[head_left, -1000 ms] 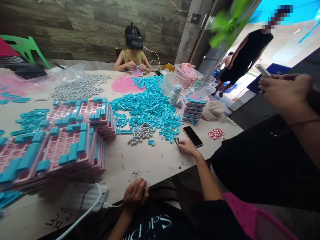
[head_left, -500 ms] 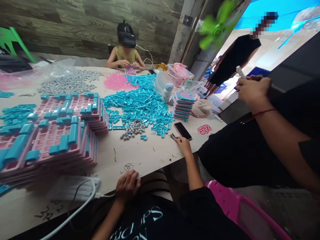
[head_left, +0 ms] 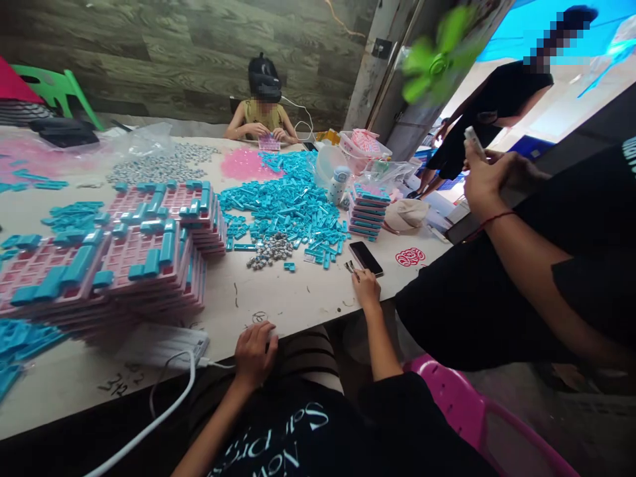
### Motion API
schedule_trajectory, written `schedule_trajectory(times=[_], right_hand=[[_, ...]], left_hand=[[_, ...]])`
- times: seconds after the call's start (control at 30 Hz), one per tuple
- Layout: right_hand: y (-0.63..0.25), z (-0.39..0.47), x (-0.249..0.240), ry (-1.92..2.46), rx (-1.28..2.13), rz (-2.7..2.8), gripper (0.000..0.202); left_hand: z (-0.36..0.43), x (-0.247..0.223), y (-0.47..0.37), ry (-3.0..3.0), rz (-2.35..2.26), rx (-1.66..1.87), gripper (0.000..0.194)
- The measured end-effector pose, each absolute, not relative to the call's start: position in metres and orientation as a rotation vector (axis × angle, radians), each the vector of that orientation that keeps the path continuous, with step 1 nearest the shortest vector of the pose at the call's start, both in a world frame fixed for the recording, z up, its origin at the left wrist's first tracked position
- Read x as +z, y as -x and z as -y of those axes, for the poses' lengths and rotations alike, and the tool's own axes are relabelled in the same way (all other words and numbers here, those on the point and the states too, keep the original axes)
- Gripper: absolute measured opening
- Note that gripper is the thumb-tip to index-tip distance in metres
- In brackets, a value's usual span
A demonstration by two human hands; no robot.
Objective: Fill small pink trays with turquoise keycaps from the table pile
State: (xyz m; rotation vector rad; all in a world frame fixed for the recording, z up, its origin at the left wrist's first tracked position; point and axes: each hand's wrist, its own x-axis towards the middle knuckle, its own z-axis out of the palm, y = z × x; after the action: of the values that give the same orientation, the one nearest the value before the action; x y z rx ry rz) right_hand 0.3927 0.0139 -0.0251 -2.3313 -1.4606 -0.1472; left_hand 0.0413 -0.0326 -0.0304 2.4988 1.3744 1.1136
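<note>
My left hand [head_left: 256, 351] lies on the table's front edge, its fingers stretched out and holding nothing. A small pair of metal tweezers [head_left: 350, 266] is pinched in my right hand [head_left: 368, 290], tips pointing up the table. Just beyond that hand lies a dark phone [head_left: 366, 257], face up. A lone turquoise piece [head_left: 289, 266] sits left of the tweezers, close to a small heap of grey parts [head_left: 271, 250]. Behind them spreads a large pile of turquoise plastic pieces [head_left: 283, 199].
Stacked pink trays [head_left: 144, 265] with turquoise pieces stand at left, near a white power bank [head_left: 173, 343] and cable [head_left: 181, 391]. A smaller tray stack [head_left: 368, 212] and bottle [head_left: 338, 184] are farther back. One co-worker sits opposite; another person stands close on the right. A green fan [head_left: 437, 63] spins.
The view has swung a little left, so the table's contents appear shifted right. In my right hand the tweezers point more steeply up the table. My left hand stays at the edge.
</note>
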Motion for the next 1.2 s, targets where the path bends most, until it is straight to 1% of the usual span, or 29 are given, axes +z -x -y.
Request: schedule_trajectory(times=[0.2, 0.37, 0.43, 0.63, 0.73, 0.83, 0.87, 0.93, 1.0, 1.03, 1.07, 1.2], right_hand=[[-0.401, -0.014, -0.021, 2.394, -0.178, 1.384, 0.026], [-0.398, -0.016, -0.024, 2.395, -0.180, 1.301, 0.028], [-0.399, -0.018, -0.029, 2.379, -0.230, 1.247, 0.026], [-0.398, -0.022, -0.037, 2.286, -0.326, 1.194, 0.029], [-0.388, -0.020, -0.036, 2.101, -0.435, 1.201, 0.033], [-0.373, -0.016, -0.037, 1.928, -0.523, 1.246, 0.034], [-0.368, -0.015, -0.037, 1.891, -0.531, 1.270, 0.034], [-0.359, -0.011, -0.039, 1.846, -0.524, 1.321, 0.034], [-0.353, -0.007, -0.041, 1.825, -0.508, 1.351, 0.033], [-0.351, -0.006, -0.041, 1.818, -0.501, 1.357, 0.033], [-0.351, -0.004, -0.042, 1.812, -0.496, 1.359, 0.033], [-0.352, -0.003, -0.044, 1.800, -0.479, 1.364, 0.032]], left_hand=[[0.038, -0.020, -0.032, -2.226, -1.296, 1.170, 0.021], [0.047, -0.008, -0.024, -2.153, -1.231, 1.220, 0.023], [0.047, -0.002, -0.022, -2.139, -1.226, 1.241, 0.023], [0.039, 0.024, -0.012, -2.135, -1.278, 1.443, 0.022], [0.028, 0.046, -0.001, -2.221, -1.446, 1.481, 0.016], [0.004, 0.070, 0.017, -2.288, -1.802, 1.493, 0.013], [-0.006, 0.078, 0.024, -2.265, -1.928, 1.513, 0.017], [-0.026, 0.091, 0.038, -2.177, -2.094, 1.550, 0.032], [-0.044, 0.100, 0.048, -2.114, -2.203, 1.511, 0.047], [-0.051, 0.103, 0.052, -2.108, -2.246, 1.471, 0.050], [-0.056, 0.105, 0.055, -2.115, -2.275, 1.423, 0.051], [-0.063, 0.105, 0.058, -2.194, -2.264, 1.274, 0.042]])
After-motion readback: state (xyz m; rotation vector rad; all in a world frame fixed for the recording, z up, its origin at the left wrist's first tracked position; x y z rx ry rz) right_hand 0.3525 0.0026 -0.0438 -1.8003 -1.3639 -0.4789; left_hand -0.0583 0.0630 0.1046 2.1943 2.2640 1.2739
